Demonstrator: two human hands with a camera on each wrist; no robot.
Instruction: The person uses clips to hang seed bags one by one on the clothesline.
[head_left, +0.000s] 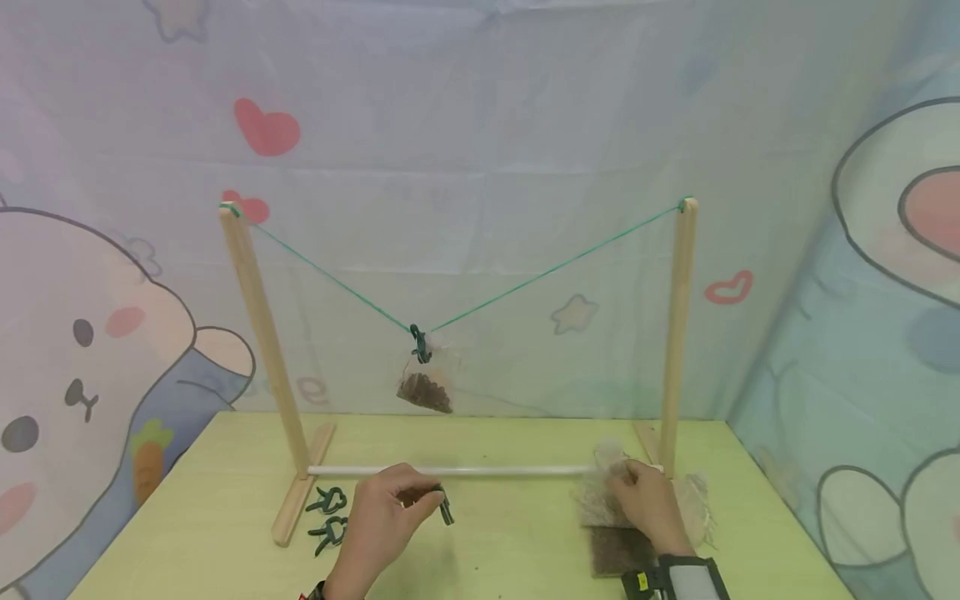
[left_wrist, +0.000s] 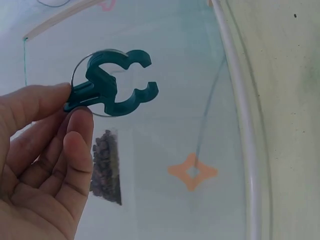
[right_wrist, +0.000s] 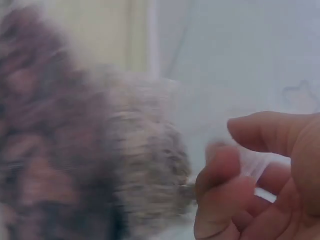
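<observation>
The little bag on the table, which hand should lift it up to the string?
Probably the right hand: its fingers already pinch the mesh bag. The left hand is busy holding a green clip.

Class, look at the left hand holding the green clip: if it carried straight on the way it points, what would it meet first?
Probably the white rod just beyond the left hand and its clip, though depth is unclear.
</observation>
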